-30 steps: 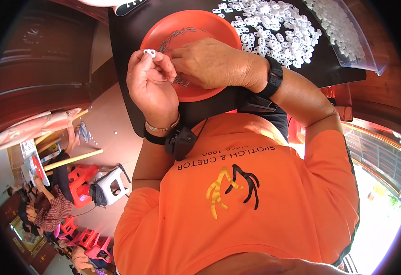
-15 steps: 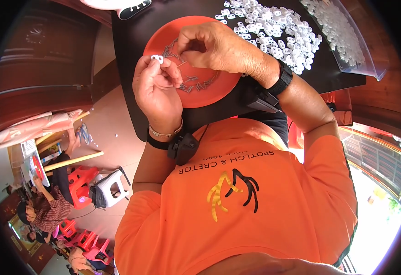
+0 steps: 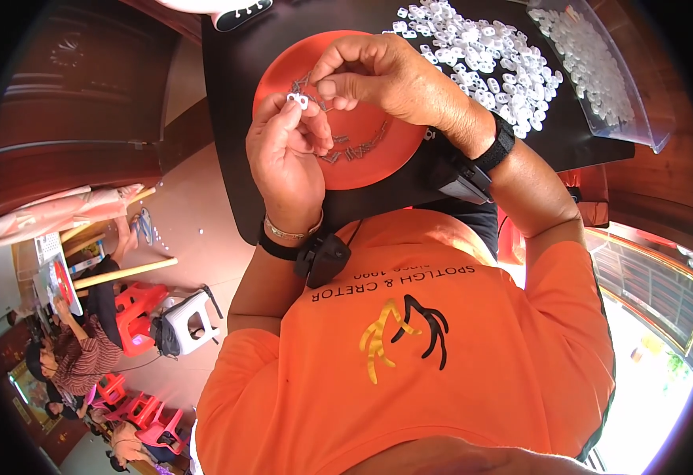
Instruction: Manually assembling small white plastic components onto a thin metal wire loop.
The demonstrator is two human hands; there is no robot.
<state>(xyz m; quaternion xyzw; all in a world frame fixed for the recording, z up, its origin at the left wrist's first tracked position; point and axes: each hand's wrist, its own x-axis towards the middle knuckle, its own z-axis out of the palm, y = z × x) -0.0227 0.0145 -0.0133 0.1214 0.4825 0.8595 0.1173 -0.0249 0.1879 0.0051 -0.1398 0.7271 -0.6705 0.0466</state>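
while left hand (image 3: 287, 162) pinches white piece (image 3: 298, 101), right hand (image 3: 402, 83), grip unclear, black tabletop (image 3: 231, 103), red stool (image 3: 134, 326)

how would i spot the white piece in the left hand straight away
On the black table, find the round red dish. At its left side, the left hand holds a small white piece with holes. Unlike those in the loose white heap farther right, it is pinched singly.

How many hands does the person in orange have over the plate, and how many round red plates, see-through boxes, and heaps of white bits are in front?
Hands: 2 (left hand, right hand)
Round red plate: 1
See-through box: 1
Heap of white bits: 1
Total: 5
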